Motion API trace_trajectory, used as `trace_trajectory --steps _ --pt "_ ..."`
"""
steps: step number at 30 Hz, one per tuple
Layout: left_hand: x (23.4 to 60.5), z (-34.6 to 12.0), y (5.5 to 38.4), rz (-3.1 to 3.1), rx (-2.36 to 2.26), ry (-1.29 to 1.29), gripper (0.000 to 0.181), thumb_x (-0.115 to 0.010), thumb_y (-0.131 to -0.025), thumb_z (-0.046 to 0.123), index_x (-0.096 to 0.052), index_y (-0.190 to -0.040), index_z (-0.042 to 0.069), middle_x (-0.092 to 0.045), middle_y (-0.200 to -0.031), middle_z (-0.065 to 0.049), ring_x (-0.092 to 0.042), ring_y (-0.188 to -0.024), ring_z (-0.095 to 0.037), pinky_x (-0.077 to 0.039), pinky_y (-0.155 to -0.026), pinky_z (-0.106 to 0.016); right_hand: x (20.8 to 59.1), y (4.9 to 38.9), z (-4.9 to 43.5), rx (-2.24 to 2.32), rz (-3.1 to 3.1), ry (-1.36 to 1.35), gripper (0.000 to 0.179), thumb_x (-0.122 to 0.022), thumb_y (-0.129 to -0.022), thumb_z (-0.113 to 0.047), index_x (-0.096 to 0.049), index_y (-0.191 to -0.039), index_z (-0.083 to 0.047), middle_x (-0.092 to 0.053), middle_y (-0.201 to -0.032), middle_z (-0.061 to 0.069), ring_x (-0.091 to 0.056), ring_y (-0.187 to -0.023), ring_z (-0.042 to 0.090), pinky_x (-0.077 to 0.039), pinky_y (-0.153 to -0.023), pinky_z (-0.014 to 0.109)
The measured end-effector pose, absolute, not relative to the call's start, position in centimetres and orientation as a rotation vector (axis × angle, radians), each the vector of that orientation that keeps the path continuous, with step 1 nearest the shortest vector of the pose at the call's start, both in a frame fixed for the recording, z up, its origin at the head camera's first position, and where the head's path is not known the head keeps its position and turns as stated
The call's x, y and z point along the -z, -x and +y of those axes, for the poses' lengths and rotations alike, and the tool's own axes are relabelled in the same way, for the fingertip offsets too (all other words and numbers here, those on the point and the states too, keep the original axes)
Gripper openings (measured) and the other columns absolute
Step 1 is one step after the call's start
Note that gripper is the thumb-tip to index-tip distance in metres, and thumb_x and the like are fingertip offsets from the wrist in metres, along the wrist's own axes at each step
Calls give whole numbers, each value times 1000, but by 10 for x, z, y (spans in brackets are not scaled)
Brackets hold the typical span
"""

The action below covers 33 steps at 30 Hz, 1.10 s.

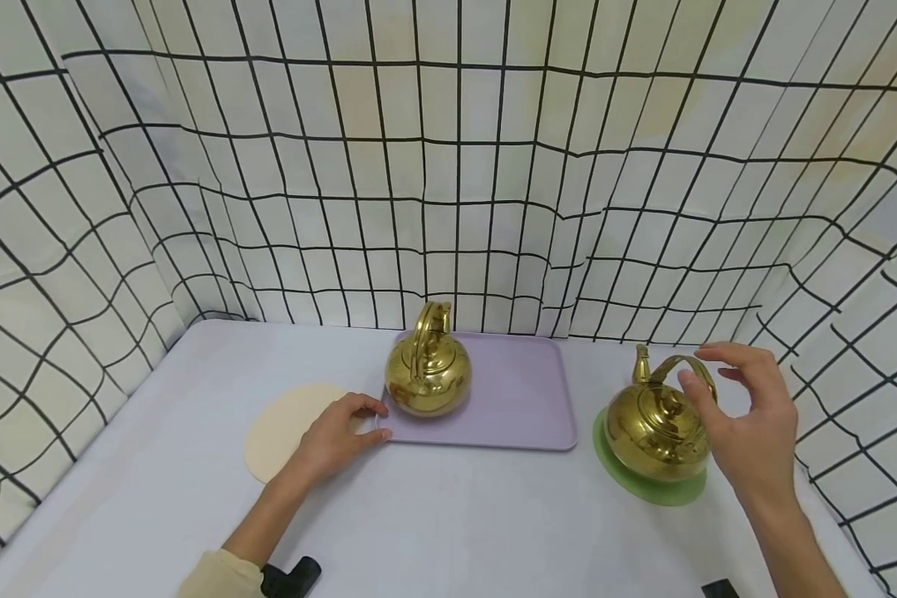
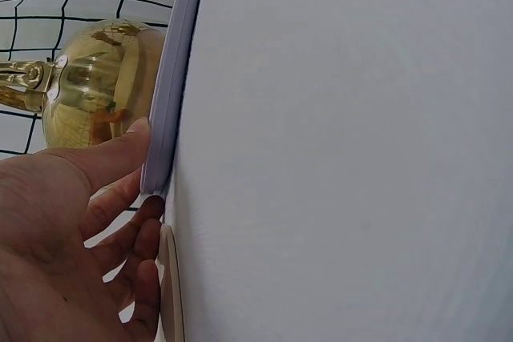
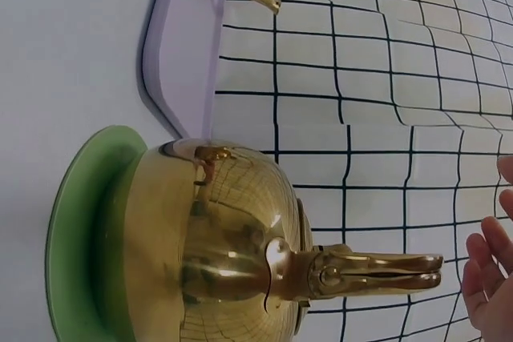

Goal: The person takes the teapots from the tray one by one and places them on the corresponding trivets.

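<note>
My left hand (image 1: 336,438) is at the near left corner of a lilac tray (image 1: 519,399). Its thumb lies against the rim, and the curled fingers meet the tray's end, as the left wrist view shows. On the left part of the tray stands a shiny brass teapot (image 1: 428,378), upright. At the right a second brass teapot (image 1: 658,432) stands on a round green mat (image 1: 665,496). Beside its arched handle my right hand (image 1: 758,415) hovers with thumb and fingers spread. A gap separates these fingers (image 3: 483,258) from the handle (image 3: 377,271) in the right wrist view.
A round cream mat (image 1: 287,428) lies left of the tray, partly behind the left hand. White cloth with a black grid (image 1: 433,174) walls off the back and both sides. The white table (image 1: 463,523) extends in front of the tray.
</note>
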<state>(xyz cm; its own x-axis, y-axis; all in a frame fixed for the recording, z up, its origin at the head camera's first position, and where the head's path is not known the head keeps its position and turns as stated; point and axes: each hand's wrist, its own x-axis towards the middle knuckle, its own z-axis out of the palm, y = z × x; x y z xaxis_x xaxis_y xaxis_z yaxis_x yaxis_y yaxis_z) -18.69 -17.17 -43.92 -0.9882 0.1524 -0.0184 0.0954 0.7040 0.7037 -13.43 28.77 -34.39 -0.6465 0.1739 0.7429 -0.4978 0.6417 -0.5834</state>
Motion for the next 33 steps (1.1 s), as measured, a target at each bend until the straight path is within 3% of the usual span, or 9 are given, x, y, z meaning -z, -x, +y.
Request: trace_trajectory --steps 4,10,16,24,33 --pt "440 -172 187 2835 -1155 -224 28 -81 -91 25 -72 -116 13 -70 -128 -13 -63 -127 -35 -47 -111 -57 345 136 283 -1016 -2041 -284 38 -78 -82 8 -71 -118 -2 -68 -117 -1 -55 -118 -3 -42 -100 10" --pt "441 -173 186 2833 -1162 -223 29 -81 -92 25 -72 -116 13 -70 -129 -13 -63 -127 -35 -47 -112 -56 346 137 277 -1019 -2077 -363 40 -80 -80 12 -70 -117 2 -66 -118 -3 -57 -115 -2 -44 -98 11" --pt "442 -173 187 2839 -1160 -227 29 -81 -92 25 -72 -117 13 -70 -129 -13 -63 -127 -34 -46 -112 -56 346 139 269 -1009 -2127 -466 44 -81 -76 16 -69 -116 2 -66 -114 7 -57 -105 -4 -47 -96 7" --pt "442 -173 188 2844 -1153 -229 29 -81 -92 25 -72 -117 13 -70 -129 -13 -63 -127 -35 -46 -112 -56 352 142 256 -1033 -2238 -504 43 -82 -79 11 -69 -118 -3 -65 -117 7 -56 -110 -4 -46 -97 4" --pt "442 -173 188 2840 -1153 -227 29 -81 -92 25 -72 -117 13 -70 -130 -14 -63 -128 -35 -46 -112 -56 369 149 239 -1031 -2415 -450 36 -82 -88 -4 -67 -120 -8 -65 -122 3 -53 -108 -13 -45 -95 3"
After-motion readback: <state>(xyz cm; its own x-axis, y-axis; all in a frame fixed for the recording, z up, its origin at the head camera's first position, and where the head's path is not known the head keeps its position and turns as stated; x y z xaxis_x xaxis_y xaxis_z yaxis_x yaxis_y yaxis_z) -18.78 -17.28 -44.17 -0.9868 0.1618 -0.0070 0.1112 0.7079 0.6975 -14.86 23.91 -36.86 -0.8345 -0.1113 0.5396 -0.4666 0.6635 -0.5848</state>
